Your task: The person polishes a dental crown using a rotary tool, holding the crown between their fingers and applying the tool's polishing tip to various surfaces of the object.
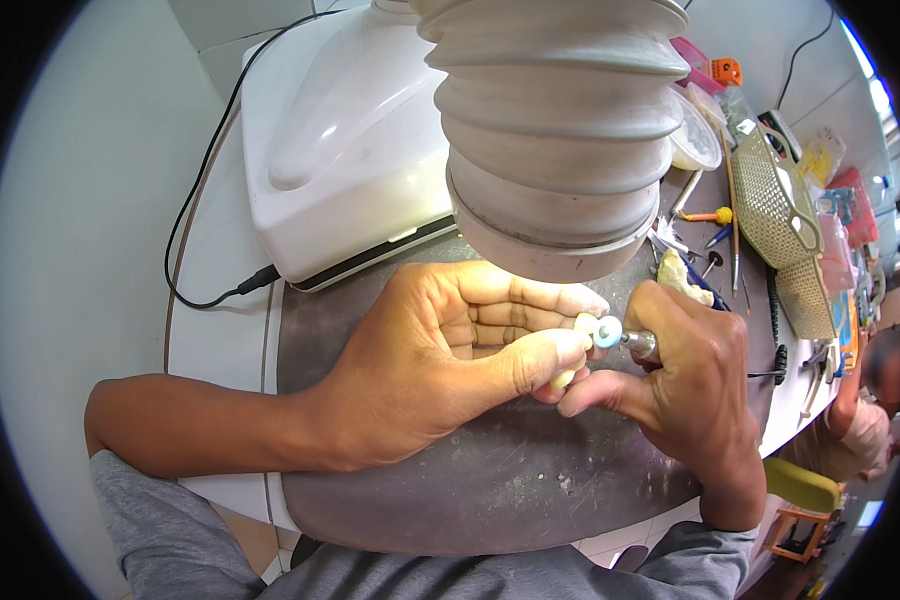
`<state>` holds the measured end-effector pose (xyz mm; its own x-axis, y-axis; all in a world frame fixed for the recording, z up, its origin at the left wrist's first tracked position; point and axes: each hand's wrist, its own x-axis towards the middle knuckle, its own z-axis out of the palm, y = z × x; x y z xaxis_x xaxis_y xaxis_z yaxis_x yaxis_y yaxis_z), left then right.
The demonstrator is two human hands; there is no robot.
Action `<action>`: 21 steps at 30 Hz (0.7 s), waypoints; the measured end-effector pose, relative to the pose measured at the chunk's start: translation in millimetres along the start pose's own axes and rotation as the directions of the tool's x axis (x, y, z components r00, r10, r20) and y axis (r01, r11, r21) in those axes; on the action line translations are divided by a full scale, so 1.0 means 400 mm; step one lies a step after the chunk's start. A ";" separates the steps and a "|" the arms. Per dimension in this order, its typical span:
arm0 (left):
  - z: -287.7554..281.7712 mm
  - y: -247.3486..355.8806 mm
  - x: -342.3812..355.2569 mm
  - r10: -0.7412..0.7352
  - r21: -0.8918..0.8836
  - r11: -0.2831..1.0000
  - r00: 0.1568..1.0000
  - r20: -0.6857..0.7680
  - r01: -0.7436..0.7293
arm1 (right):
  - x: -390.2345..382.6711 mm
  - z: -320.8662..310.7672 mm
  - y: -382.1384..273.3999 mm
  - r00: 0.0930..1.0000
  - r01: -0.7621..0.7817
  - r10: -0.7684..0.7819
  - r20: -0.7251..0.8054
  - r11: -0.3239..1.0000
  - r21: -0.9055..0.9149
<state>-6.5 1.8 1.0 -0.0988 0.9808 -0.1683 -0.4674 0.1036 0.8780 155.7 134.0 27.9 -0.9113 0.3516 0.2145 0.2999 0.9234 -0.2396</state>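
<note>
My left hand [470, 350] is curled with its palm up, thumb and fingers closed on a small pale yellow piece [584, 326]. My right hand [685, 380] grips a metal rotary handpiece [638, 342] with a light blue disc [607, 332] on its tip, held against the pale piece. The right thumb lies just below, near my left fingertips. A grey ribbed hose nozzle [550, 170] hangs right over both hands, which are above a dark grey mat [450, 510] dusted with pale specks.
A white machine [340, 150] with a black cord stands at back left. Small tools and a beige lump [675, 275] lie right of the nozzle, beside perforated baskets [780, 210] and containers. A co-worker [850, 430] sits at far right near a stool [800, 500].
</note>
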 end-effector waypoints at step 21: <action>0.000 -0.003 -0.002 0.007 -0.016 1.000 1.000 0.004 -0.007 | 0.002 -0.003 0.001 1.000 -0.007 0.007 -0.007 1.000 0.001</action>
<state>-5.9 0.9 -0.1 -0.0987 0.9822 -0.1600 -0.4802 0.0938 0.8721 155.3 134.8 29.0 -0.9071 0.3594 0.2188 0.3063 0.9206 -0.2422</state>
